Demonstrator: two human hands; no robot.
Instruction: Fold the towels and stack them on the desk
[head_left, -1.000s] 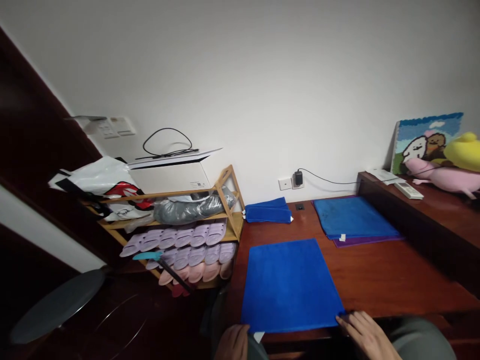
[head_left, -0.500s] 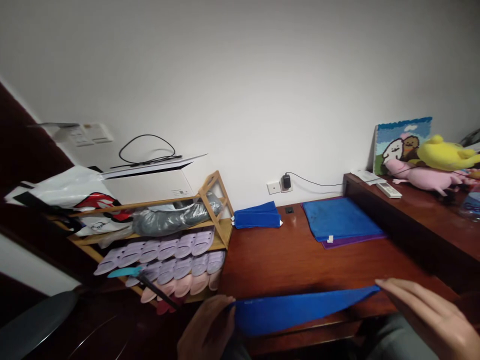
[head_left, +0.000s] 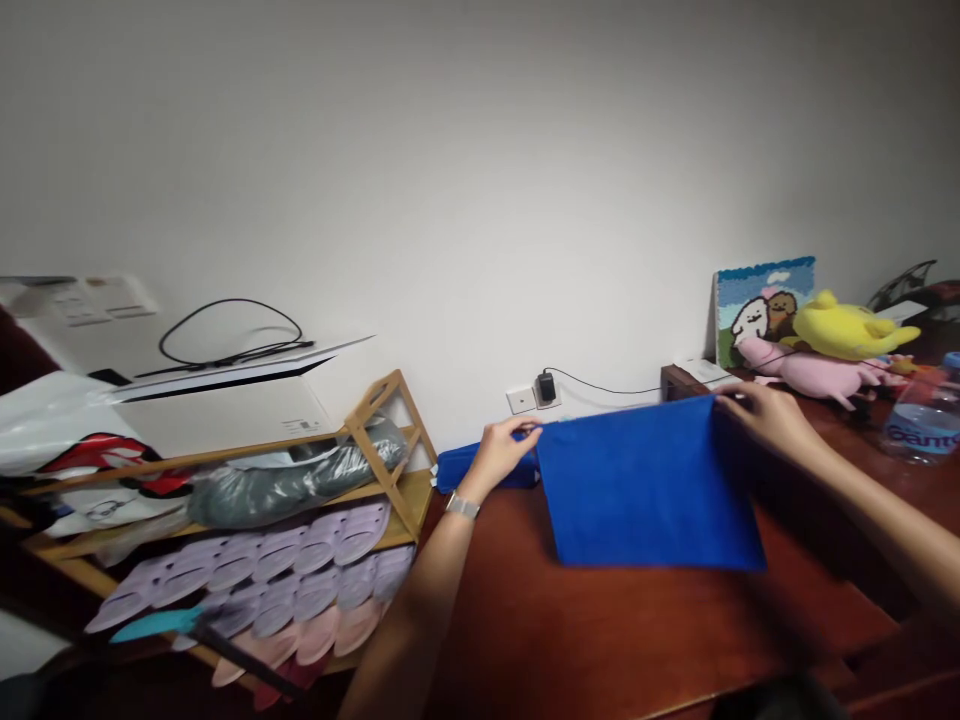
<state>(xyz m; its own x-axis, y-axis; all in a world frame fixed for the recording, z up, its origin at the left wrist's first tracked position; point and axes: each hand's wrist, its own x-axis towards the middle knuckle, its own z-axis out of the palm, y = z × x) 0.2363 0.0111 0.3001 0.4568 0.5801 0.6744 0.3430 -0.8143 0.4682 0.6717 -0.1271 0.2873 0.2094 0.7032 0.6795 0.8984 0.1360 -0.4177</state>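
A blue cloth (head_left: 649, 490) hangs spread out above the brown wooden desk (head_left: 517, 620). My left hand (head_left: 506, 455), with a watch on the wrist, pinches its upper left corner. At the upper right corner, my right hand (head_left: 757, 412) has its fingers closed on the cloth's edge. Behind my left hand lies a folded blue cloth (head_left: 457, 466) by the wall, partly covered by the hand. The raised cloth hides the part of the desk behind it.
On the left stands a wooden rack (head_left: 379, 480) with lilac slippers (head_left: 322, 545), a white box (head_left: 232, 410) and bags. Plush toys (head_left: 847, 330), a picture (head_left: 765, 305) and a plastic bottle (head_left: 922, 420) sit on the raised shelf at right. A plugged-in adapter (head_left: 547, 386) is on the wall.
Both hands have moved up and forward with the blue cloth, from the desk's front edge to over its middle. The cloth now hangs open, hiding the flat blue and purple cloths. The view has shifted.
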